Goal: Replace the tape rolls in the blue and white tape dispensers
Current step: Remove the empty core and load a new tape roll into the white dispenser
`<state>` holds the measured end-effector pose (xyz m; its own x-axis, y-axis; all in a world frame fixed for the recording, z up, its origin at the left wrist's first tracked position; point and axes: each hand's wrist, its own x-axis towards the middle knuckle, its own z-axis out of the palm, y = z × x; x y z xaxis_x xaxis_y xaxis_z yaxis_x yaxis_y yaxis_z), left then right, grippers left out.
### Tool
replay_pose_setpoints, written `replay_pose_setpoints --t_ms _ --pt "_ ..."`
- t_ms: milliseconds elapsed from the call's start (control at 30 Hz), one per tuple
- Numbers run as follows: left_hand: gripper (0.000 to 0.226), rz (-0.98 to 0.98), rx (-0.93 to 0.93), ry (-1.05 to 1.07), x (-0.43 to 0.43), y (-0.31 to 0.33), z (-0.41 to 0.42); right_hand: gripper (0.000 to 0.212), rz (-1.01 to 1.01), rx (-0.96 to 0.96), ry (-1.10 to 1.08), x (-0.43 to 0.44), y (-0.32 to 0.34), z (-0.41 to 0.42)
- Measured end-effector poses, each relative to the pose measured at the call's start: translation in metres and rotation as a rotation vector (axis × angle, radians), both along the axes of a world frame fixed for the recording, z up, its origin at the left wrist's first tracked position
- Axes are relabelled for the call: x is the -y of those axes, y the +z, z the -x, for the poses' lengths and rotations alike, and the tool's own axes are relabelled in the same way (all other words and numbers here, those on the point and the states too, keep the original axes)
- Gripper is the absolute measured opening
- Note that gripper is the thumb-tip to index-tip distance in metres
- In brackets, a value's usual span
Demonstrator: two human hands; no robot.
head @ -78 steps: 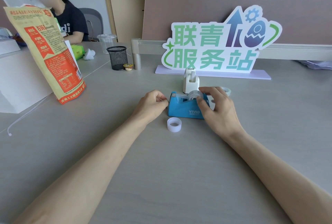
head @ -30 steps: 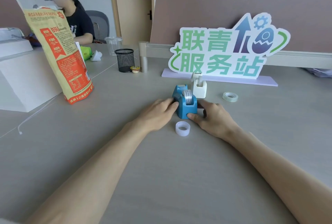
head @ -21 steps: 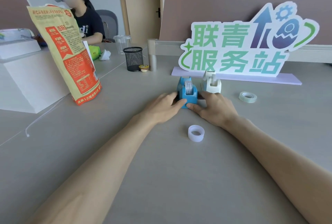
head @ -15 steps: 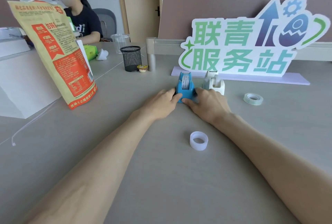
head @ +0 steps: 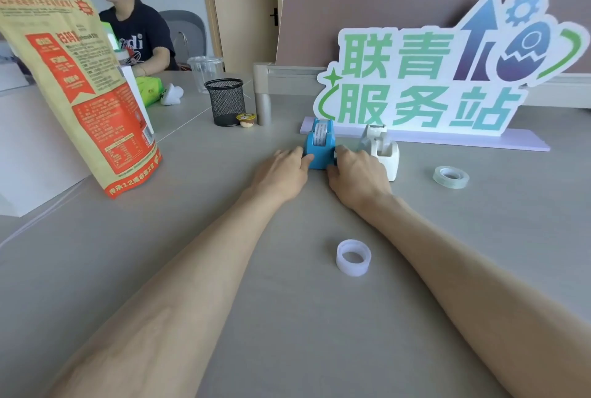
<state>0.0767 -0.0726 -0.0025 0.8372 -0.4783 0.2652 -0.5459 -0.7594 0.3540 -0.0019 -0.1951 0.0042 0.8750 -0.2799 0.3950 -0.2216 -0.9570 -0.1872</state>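
Observation:
The blue tape dispenser point(head: 320, 146) stands end-on to me on the grey table point(head: 287, 317), with a tape roll seated in it. My left hand point(head: 283, 170) presses against its left side and my right hand point(head: 358, 174) against its right side, so both hold it between them. The white tape dispenser point(head: 382, 150) stands just right of my right hand, in front of the sign. A clear tape roll point(head: 451, 176) lies flat further right. A white empty core ring point(head: 353, 257) lies on the table between my forearms.
A large green and white sign point(head: 447, 78) on a lilac base stands behind the dispensers. A yellow and red bag point(head: 80, 90) leans at the left, with a black mesh cup point(head: 225, 101) and a small yellow tub point(head: 246, 119) beyond. A person sits at the far left.
The blue dispenser has been turned end-on and slid away from me towards the sign, held between both hands. The white core ring now lies well behind my hands.

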Motion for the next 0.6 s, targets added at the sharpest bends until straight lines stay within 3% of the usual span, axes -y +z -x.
replay_pose_setpoints --t_ms 267,333,433,500,600 --pt "0.027 0.029 0.026 -0.079 -0.03 -0.003 0.049 0.027 0.08 -0.029 0.078 -0.009 -0.003 0.052" --pt "0.029 0.122 -0.072 -0.188 -0.042 0.0 0.074 0.028 0.056 -0.029 0.106 -0.007 -0.005 0.07" --pt "0.031 0.334 -0.375 -0.376 -0.059 0.011 0.12 0.026 -0.016 -0.051 0.134 -0.003 -0.006 0.096" --pt "0.04 0.346 -0.473 -0.434 -0.066 0.013 0.143 0.024 -0.016 -0.051 0.136 0.0 -0.006 0.11" --pt "0.043 0.221 -0.259 -0.458 -0.068 0.007 0.156 0.024 0.007 -0.032 0.13 0.0 -0.006 0.121"
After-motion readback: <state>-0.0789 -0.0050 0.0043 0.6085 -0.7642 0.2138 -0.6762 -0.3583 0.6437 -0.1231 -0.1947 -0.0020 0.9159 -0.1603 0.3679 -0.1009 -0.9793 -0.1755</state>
